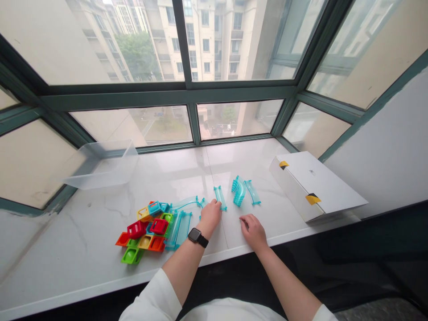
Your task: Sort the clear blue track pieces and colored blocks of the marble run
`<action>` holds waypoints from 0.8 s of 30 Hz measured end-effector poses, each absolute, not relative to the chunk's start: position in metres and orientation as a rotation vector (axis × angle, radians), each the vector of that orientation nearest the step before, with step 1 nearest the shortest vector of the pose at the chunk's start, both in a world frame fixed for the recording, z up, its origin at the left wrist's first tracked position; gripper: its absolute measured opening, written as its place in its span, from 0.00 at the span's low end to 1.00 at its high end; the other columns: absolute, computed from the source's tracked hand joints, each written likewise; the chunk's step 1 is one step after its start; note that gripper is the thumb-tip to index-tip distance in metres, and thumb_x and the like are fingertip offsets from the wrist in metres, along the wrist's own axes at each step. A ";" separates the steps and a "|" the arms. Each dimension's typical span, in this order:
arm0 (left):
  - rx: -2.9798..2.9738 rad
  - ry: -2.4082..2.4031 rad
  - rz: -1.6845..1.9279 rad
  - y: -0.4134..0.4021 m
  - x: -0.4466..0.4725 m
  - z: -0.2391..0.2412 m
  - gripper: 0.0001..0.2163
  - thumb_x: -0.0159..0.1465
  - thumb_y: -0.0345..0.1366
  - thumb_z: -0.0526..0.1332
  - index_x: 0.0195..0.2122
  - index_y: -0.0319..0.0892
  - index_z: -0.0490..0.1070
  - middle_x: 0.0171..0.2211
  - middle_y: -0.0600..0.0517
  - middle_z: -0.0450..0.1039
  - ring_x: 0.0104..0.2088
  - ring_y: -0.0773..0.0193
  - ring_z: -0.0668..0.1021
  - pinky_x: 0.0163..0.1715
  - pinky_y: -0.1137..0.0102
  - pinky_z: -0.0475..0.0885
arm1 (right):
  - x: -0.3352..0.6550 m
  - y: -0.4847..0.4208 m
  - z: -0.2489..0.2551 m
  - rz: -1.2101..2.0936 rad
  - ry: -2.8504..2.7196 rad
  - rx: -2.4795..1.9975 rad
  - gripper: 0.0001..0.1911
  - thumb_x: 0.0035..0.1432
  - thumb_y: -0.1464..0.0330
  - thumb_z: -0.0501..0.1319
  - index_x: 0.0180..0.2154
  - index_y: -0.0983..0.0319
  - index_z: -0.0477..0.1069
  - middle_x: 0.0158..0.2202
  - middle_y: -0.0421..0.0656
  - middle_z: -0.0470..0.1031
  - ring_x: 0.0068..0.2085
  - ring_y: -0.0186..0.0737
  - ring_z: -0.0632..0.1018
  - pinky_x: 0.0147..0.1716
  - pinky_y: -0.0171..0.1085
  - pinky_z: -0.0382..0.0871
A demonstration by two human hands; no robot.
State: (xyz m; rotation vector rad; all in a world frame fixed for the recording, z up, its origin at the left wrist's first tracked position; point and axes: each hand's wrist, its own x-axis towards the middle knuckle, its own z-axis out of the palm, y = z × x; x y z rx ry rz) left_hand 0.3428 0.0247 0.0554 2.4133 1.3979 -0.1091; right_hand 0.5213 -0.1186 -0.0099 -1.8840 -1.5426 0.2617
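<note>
Here's the left hand (pixel 210 217) at a teal track piece (pixel 220 198) at one o'clock, grip unclear; the right hand (pixel 253 232) rests loose and empty on the marble sill (pixel 254 165).

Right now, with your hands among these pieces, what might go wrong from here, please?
The left hand sits against the teal track and could nudge it out of line. The loose block pile lies close by, so a careless sweep might push blocks toward the sill's front edge.

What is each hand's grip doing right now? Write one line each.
Left hand: half closed at a teal track piece; holding unclear.
Right hand: half closed, holding nothing visible.
</note>
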 end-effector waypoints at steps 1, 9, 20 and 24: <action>2.414 1.395 -0.111 0.024 0.343 0.056 0.10 0.71 0.32 0.57 0.51 0.44 0.74 0.51 0.43 0.73 0.49 0.54 0.81 0.42 0.66 0.73 | 0.521 -0.119 -0.009 0.267 -1.540 -1.885 0.11 0.67 0.71 0.54 0.44 0.58 0.76 0.42 0.46 0.78 0.45 0.47 0.78 0.48 0.43 0.73; 2.399 1.386 -0.125 0.023 0.344 0.063 0.11 0.72 0.32 0.57 0.52 0.45 0.74 0.51 0.42 0.73 0.50 0.53 0.81 0.44 0.65 0.74 | 0.522 -0.118 -0.009 0.264 -1.532 -1.876 0.13 0.66 0.70 0.54 0.44 0.57 0.77 0.42 0.47 0.79 0.45 0.48 0.79 0.48 0.44 0.74; 2.405 1.377 -0.131 0.023 0.343 0.065 0.10 0.71 0.32 0.57 0.50 0.43 0.74 0.50 0.41 0.73 0.50 0.52 0.81 0.45 0.63 0.74 | 0.521 -0.118 -0.010 0.278 -1.530 -1.879 0.13 0.67 0.70 0.53 0.44 0.58 0.76 0.43 0.47 0.79 0.45 0.47 0.78 0.48 0.44 0.74; 2.416 1.373 -0.117 0.023 0.344 0.064 0.09 0.71 0.31 0.57 0.48 0.43 0.74 0.50 0.42 0.74 0.49 0.52 0.81 0.44 0.64 0.74 | 0.521 -0.118 -0.010 0.263 -1.537 -1.879 0.12 0.66 0.70 0.54 0.43 0.58 0.77 0.42 0.47 0.79 0.45 0.47 0.79 0.48 0.44 0.74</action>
